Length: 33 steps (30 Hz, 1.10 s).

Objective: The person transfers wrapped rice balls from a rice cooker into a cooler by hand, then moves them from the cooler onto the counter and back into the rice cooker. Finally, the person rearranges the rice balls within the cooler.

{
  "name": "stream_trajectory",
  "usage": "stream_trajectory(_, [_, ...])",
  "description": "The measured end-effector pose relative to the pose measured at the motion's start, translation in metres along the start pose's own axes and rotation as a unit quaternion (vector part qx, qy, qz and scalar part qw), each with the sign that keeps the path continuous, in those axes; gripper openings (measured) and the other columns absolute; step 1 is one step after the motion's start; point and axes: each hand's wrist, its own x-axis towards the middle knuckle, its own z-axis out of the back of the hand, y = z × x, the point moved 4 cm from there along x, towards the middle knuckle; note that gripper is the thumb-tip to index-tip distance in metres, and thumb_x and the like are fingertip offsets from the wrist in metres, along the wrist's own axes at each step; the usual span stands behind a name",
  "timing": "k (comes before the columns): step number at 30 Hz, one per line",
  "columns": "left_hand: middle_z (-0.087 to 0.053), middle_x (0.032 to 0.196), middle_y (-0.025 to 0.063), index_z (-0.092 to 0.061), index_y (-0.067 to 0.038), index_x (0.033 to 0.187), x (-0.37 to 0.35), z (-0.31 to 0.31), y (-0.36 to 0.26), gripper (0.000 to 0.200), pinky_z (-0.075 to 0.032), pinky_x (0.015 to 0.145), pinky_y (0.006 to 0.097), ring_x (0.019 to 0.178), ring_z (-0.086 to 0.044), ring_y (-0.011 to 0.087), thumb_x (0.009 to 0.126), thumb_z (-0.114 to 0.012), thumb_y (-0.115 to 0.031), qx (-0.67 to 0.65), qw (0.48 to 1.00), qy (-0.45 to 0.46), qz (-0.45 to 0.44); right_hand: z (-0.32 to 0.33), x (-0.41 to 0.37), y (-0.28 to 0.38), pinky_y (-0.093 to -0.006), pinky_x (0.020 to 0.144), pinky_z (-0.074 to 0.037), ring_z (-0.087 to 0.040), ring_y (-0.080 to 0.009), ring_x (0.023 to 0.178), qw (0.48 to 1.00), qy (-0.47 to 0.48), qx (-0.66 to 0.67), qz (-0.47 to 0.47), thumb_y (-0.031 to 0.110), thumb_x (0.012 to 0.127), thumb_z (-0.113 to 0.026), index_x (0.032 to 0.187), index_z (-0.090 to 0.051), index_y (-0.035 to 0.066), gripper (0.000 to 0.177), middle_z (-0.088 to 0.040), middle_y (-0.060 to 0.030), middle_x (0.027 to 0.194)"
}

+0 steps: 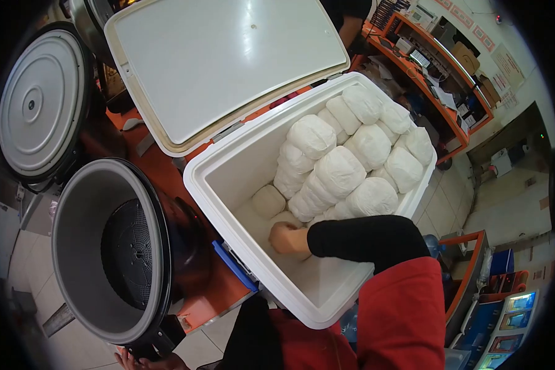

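Note:
My right hand (285, 238) reaches down into a white cooler box (211, 165), its fingers curled and apparently closed. What they hold, if anything, is hidden. Beside and below it lie rounded white wrapped bundles (339, 172), stacked in rows along the far side of the box. One bundle (268, 201) sits lower, just beyond my fingers. At the bottom left, my left hand (151, 362) is partly cut off by the frame edge. Its visible fingers are apart, close under the black handle (160, 339) of a large grey-lined pot (80, 246).
The cooler's lid (228, 55) is raised. A perforated black disc (129, 253) lies inside the pot. Another pot with a round metal lid (40, 102) stands behind. An orange tabletop (222, 290) supports the box. A person's arm (350, 31) shows beyond the lid.

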Motion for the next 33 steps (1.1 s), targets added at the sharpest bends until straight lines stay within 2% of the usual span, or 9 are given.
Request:
stream_trajectory(1, [-0.049, 0.110, 0.0174, -0.045, 0.003, 0.105, 0.000, -0.001, 0.001, 0.032, -0.034, 0.096, 0.0463, 0.115, -0.041, 0.0351, 0.091, -0.031, -0.023, -0.005, 1.000, -0.002, -0.003, -0.002, 0.002, -0.008, -0.0472, 0.055, -0.051, -0.063, -0.0299, 0.074, 0.996, 0.081, 0.003, -0.035, 0.015, 0.069, -0.064, 0.087, -0.067, 0.009, 0.019, -0.066, -0.0084, 0.086])
stream_trajectory(6, [-0.046, 0.113, 0.0169, -0.043, 0.002, 0.107, 0.004, -0.001, -0.011, 0.033, -0.033, 0.097, 0.0454, 0.117, -0.039, 0.0342, 0.092, -0.030, -0.025, 0.010, 1.000, 0.019, -0.009, 0.045, -0.069, -0.033, -0.0394, 0.054, -0.048, -0.062, -0.0282, 0.068, 0.954, -0.266, 0.079, 0.113, 0.012, 0.064, -0.062, 0.080, -0.069, 0.013, 0.017, -0.065, -0.0109, 0.079])
stream_trajectory(8, [-0.045, 0.115, 0.0179, -0.042, 0.003, 0.108, 0.004, -0.002, -0.018, 0.034, -0.032, 0.097, 0.0453, 0.116, -0.038, 0.0339, 0.091, -0.032, -0.025, 0.020, 1.000, 0.006, 0.005, 0.099, -0.150, -0.050, -0.0408, 0.077, -0.046, -0.059, -0.0300, 0.091, 0.975, -0.130, 0.176, 0.032, 0.012, 0.068, -0.051, 0.104, -0.063, 0.019, 0.039, -0.064, -0.0085, 0.095])
stream_trajectory(12, [-0.046, 0.113, 0.0194, -0.042, 0.004, 0.105, 0.010, -0.007, -0.046, 0.032, -0.033, 0.095, 0.0446, 0.112, -0.042, 0.0339, 0.089, -0.038, -0.024, 0.063, 0.993, -0.063, -0.074, 0.096, -0.375, -0.057, -0.0294, 0.058, -0.048, -0.062, -0.0227, 0.063, 0.779, -0.547, 0.305, 0.024, 0.013, 0.077, -0.053, 0.085, -0.065, 0.005, 0.016, -0.064, -0.0104, 0.073])
stream_trajectory(17, [-0.044, 0.108, 0.0172, -0.041, 0.002, 0.106, -0.034, -0.012, -0.049, 0.043, -0.024, 0.097, 0.0518, 0.108, -0.040, 0.0313, 0.086, -0.049, -0.035, -0.084, 0.971, -0.167, -0.151, -0.086, -0.420, -0.032, -0.0210, 0.043, -0.046, -0.062, -0.0098, 0.058, 0.581, -0.456, 0.642, -0.207, 0.008, 0.083, -0.053, 0.088, -0.065, 0.002, 0.014, -0.064, -0.0080, 0.071])
stream_trajectory(21, [-0.057, 0.084, 0.0150, -0.053, -0.003, 0.086, -0.068, -0.027, -0.148, 0.014, -0.043, 0.067, 0.0380, 0.078, -0.055, 0.0268, 0.079, -0.055, -0.015, -0.471, 0.672, 0.526, -0.221, -0.242, -0.270, -0.056, -0.0306, 0.063, -0.051, -0.064, -0.0213, 0.070, 0.542, -0.373, 0.715, -0.236, 0.020, 0.080, -0.059, 0.109, -0.055, -0.001, 0.036, -0.064, -0.0144, 0.085])
stream_trajectory(23, [-0.060, 0.090, 0.0114, -0.055, -0.004, 0.099, -0.125, -0.037, -0.170, 0.017, -0.046, 0.080, 0.0344, 0.088, -0.059, 0.0235, 0.085, -0.049, -0.010, -0.357, 0.561, 0.728, -0.167, -0.302, -0.181, -0.070, -0.0377, 0.089, -0.042, -0.049, -0.0326, 0.109, 0.595, -0.396, 0.643, -0.275, 0.029, 0.073, -0.067, 0.124, -0.041, 0.001, 0.064, -0.046, -0.0216, 0.123])
stream_trajectory(27, [-0.050, 0.115, 0.0134, -0.038, -0.008, 0.124, -0.290, -0.066, -0.195, 0.035, -0.043, 0.084, 0.0348, 0.103, -0.052, 0.0220, 0.089, -0.043, -0.009, -0.385, 0.300, 0.856, 0.169, -0.339, -0.069, -0.090, -0.0382, 0.095, -0.036, -0.043, -0.0341, 0.114, 0.629, -0.425, 0.624, -0.186, 0.040, 0.066, -0.071, 0.128, -0.035, 0.000, 0.082, -0.040, -0.0235, 0.126])
stream_trajectory(33, [-0.039, 0.120, 0.0100, -0.024, -0.014, 0.129, -0.422, -0.107, -0.260, 0.066, -0.044, 0.080, 0.0364, 0.095, -0.049, 0.0232, 0.077, -0.062, -0.028, -0.226, 0.356, 0.693, 0.584, -0.320, -0.097, -0.080, -0.0369, 0.084, -0.044, -0.053, -0.0329, 0.100, 0.629, -0.376, 0.655, -0.183, 0.050, 0.055, -0.075, 0.119, -0.044, -0.002, 0.088, -0.052, -0.0238, 0.108])
